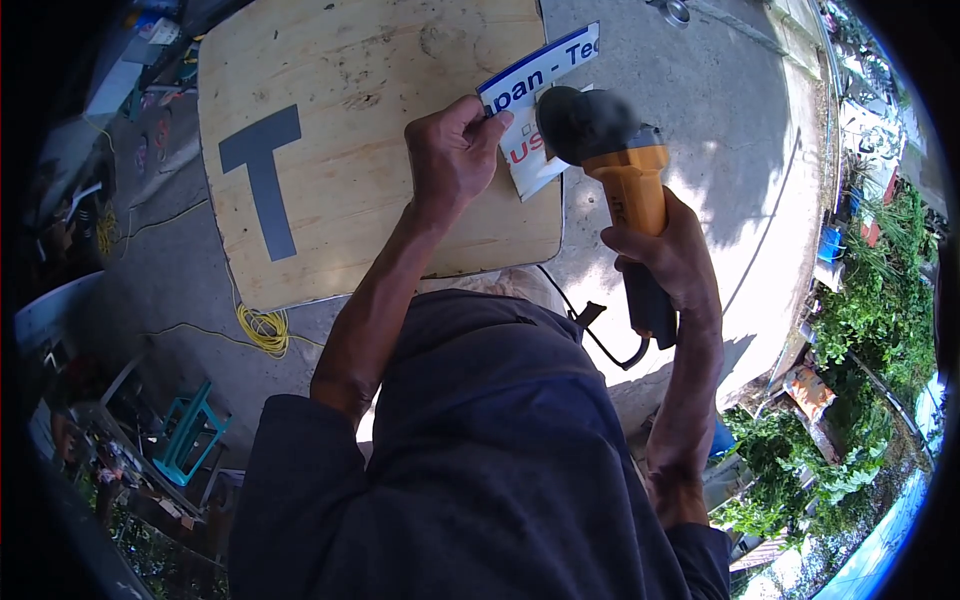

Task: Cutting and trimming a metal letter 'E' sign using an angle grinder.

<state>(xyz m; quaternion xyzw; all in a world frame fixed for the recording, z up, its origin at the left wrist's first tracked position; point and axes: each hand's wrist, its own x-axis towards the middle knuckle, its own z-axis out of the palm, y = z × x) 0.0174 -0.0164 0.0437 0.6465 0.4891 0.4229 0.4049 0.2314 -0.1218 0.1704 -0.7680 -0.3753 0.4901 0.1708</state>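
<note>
My left hand [450,160] pinches the left edge of a white printed sheet [540,65] with blue and red markings, held at the right part of a wooden board [360,220]. My right hand [660,250] grips an orange and black angle grinder [625,175], whose blurred dark disc lies over the sheet, near the board's right edge; whether they touch I cannot tell. A black cord runs from the grinder's rear. On the board's left part lies a flat grey T-shaped piece [268,180].
The board is above a concrete floor [720,90]. A coiled yellow cord [262,325] lies below its left corner. A teal plastic stool [190,435] stands at the lower left. Plants [860,310] and clutter line the right side, and a small round metal object [675,12] sits at the top.
</note>
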